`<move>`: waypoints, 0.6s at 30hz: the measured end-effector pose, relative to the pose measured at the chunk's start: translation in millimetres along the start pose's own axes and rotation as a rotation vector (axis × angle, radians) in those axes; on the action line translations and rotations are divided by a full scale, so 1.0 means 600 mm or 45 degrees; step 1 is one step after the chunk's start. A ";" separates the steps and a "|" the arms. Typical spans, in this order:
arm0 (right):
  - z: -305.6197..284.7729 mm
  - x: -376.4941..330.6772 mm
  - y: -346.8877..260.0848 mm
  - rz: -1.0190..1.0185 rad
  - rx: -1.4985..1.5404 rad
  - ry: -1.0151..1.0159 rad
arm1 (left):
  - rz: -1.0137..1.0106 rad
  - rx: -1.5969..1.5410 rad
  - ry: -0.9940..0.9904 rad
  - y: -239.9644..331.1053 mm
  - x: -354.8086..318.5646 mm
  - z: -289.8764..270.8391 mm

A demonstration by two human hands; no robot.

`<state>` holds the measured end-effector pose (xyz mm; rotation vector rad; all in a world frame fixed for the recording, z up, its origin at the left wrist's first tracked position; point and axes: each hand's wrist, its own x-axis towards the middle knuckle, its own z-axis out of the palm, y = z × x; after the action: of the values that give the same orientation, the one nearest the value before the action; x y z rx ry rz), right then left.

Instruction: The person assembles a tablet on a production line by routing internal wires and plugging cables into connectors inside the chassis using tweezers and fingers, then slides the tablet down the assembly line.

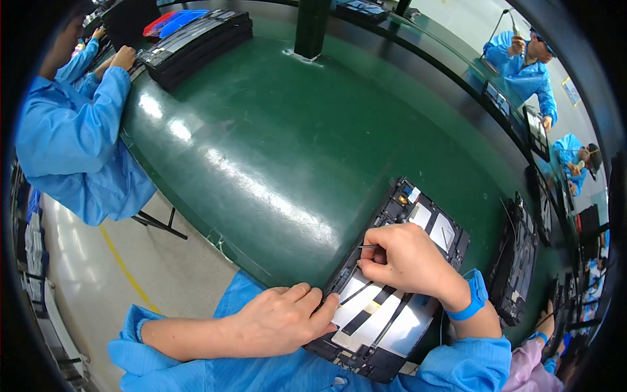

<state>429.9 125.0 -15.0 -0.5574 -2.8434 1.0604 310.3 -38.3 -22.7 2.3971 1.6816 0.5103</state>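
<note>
An opened tablet (382,320), its black frame holding silver battery panels and dark ribbon strips, lies at an angle on the green table in front of me. My left hand (281,320) grips its near left edge, thumb over the rim and fingers bent along the side. Above the tablet's left side, my right hand (408,258) is closed in a pinch on a thin dark pointed tool (369,247). Most of the tool is hidden by the fingers, so its exact kind cannot be told. A blue strap circles my right wrist.
More black device housings (514,261) are stacked to the right. At the far left stands another stack (199,46), with red and blue trays (179,23) behind. A dark post (312,29) rises from the table (274,130). Co-workers in blue sit at left (72,144) and far right (522,72).
</note>
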 end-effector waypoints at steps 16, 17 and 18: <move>-0.019 0.017 0.007 0.077 -0.027 -0.273 | -0.223 0.003 0.033 0.003 0.034 0.022; -0.019 0.017 0.009 0.081 -0.028 -0.299 | -0.194 0.080 0.059 0.004 0.034 0.025; -0.021 0.015 0.009 0.079 -0.021 -0.294 | -0.168 0.159 0.086 0.006 0.034 0.026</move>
<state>425.2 139.5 -9.6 -0.5620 -3.0527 1.1843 325.3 -19.9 -32.3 2.3548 1.9393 0.4839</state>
